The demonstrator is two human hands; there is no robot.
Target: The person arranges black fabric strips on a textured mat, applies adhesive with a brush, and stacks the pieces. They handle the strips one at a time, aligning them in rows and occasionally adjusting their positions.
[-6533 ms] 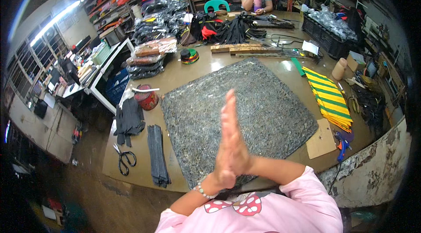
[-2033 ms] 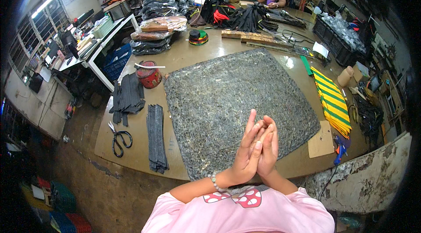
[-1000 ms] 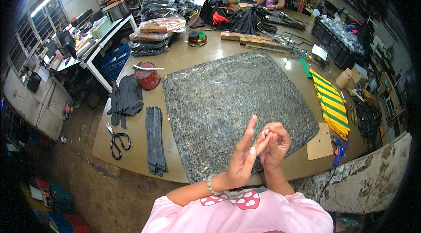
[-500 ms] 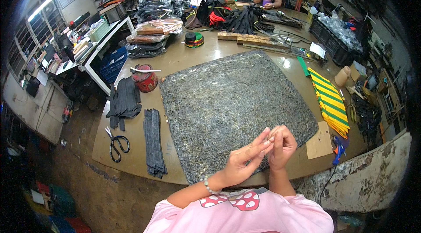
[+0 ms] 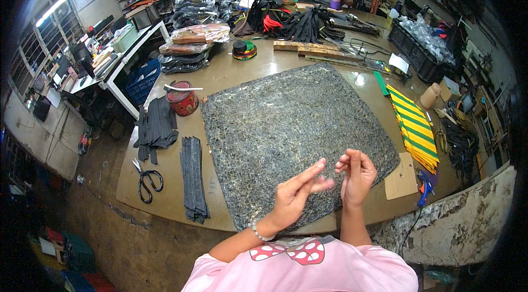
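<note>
Left hand: my left hand (image 5: pixel 294 196) is raised, fingers open and stretched toward the other, holding nothing.
Right hand: my right hand (image 5: pixel 356 177) is lifted just beside it, fingers curled loosely, empty.
Mat: the dark speckled mat (image 5: pixel 291 132) lies flat beneath both hands.
Surface: brown worktable (image 5: pixel 165 204) with scissors (image 5: pixel 146 180) and black strips (image 5: pixel 192 177).
Room: cluttered workshop.

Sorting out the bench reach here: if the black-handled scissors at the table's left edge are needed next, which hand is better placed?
Probably the left hand: the black-handled scissors lie on its side, while the right hand would cross over.
</note>
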